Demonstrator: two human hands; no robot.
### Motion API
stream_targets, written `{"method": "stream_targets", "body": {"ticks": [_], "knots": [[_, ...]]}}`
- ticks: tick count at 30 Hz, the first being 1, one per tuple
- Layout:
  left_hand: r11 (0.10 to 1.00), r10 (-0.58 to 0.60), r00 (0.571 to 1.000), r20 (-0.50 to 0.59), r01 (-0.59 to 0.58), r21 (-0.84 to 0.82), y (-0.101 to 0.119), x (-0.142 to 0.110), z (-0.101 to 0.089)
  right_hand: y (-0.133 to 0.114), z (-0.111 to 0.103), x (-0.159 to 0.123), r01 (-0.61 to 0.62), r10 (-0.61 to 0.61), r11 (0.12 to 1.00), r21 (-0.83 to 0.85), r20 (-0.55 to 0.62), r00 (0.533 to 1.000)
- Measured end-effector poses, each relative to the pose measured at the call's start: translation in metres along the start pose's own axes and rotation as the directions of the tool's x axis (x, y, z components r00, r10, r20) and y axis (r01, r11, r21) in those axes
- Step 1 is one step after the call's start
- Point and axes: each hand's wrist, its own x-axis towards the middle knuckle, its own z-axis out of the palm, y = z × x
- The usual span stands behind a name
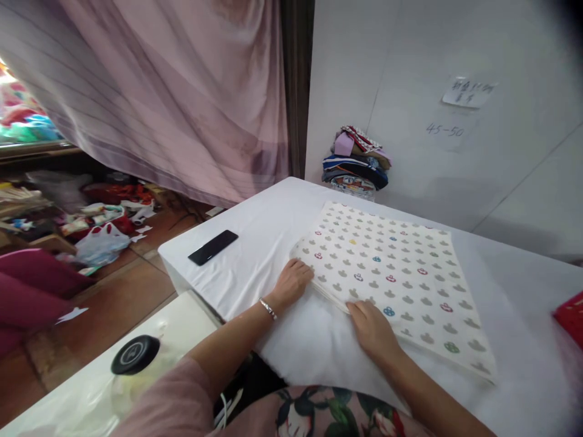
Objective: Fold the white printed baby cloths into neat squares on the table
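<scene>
A folded white cloth (392,267) printed with small grey and coloured mouse-head shapes lies flat on the white-covered table (255,267). Its near edge shows several layers. My left hand (294,279), a bracelet at its wrist, grips the cloth near its left corner, fingers curled over the edge. Farther right along the same edge, my right hand (371,328) pinches the layers, with the thumb hidden from view.
A black phone (214,247) rests at the table's left. Folded clothes (355,161) are stacked behind the far edge, against a white wall. At lower left, a black-lidded jar (135,355) stands on another surface. Something red (571,318) sits at the right edge.
</scene>
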Motion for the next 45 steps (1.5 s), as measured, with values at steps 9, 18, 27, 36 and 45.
{"method": "stream_targets", "body": {"ticks": [9, 18, 27, 36, 45], "knots": [[0.993, -0.117, 0.989, -0.094, 0.119, 0.019, -0.011, -0.008, -0.008, -0.005, 0.005, 0.001, -0.035, 0.035, 0.999, -0.004, -0.045, 0.998], [0.986, -0.144, 0.989, -0.017, 0.145, 0.086, -0.035, -0.013, -0.016, -0.011, 0.003, 0.006, -0.066, 0.066, 0.998, 0.007, 0.001, 0.998], [0.965, 0.224, 0.968, -0.112, -0.237, -0.115, 0.055, 0.012, 0.001, -0.008, -0.001, 0.018, -0.08, 0.081, 0.995, -0.067, 0.012, 0.997], [0.914, 0.358, 0.923, -0.143, -0.377, -0.149, 0.071, 0.029, 0.029, 0.026, -0.026, -0.033, -0.144, 0.146, 0.986, -0.079, 0.02, 0.989], [0.919, 0.323, 0.937, -0.135, -0.344, -0.193, 0.069, 0.029, 0.033, 0.097, -0.109, -0.151, -0.537, 0.555, 0.824, -0.182, 0.064, 0.829]]}}
